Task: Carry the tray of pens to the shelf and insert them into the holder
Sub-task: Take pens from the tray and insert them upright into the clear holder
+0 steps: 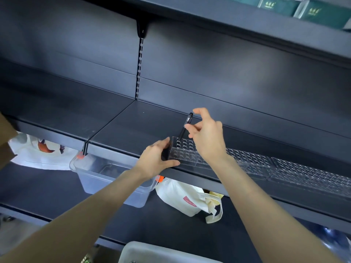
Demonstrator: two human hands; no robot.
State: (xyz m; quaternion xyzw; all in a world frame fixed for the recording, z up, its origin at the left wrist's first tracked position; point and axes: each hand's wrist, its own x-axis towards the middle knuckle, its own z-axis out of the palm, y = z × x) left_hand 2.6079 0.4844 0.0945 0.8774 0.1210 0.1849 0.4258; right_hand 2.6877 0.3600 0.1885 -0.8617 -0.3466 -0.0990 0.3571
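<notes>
While the left hand curls its fingers and thumb round the left end of the clear acrylic pen holder, which sits at the front edge of the dark grey metal shelf, the right hand lightly pinches a slim black pen between thumb and forefinger, its other fingers loosely bent. The pen leans, with its lower tip in a hole at the holder's back left corner. A pale grey plastic tray shows at the bottom edge, well apart from the holder.

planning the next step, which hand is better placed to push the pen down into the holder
Right. The right hand pinches the pen, its tip at a corner hole of the holder; the left hand grips the holder's end.
</notes>
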